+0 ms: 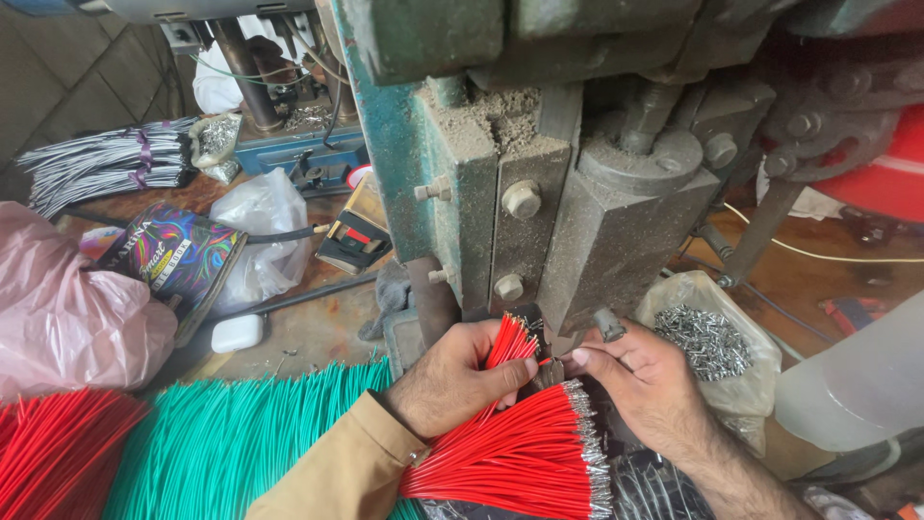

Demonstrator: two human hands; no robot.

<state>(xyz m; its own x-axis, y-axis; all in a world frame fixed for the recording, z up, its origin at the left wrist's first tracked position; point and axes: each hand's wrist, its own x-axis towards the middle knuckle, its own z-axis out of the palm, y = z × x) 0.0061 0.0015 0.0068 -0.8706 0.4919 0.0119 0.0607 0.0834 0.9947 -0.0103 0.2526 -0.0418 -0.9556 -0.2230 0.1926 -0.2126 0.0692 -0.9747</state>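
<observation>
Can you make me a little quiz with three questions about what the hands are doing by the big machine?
1. True or false: the left hand grips a bunch of thin red wires.
2. What lies in the clear plastic bag beside the right hand? A) small silvery metal pieces B) green wires C) white cloth
3. Fill in: the big pile of thin wires left of the tan sleeve is ____ in colour.

Key: 1 true; 2 A; 3 green.

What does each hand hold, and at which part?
The left hand grips a bundle of red wires near its upper ends. The right hand pinches one red wire at its tip.
</observation>
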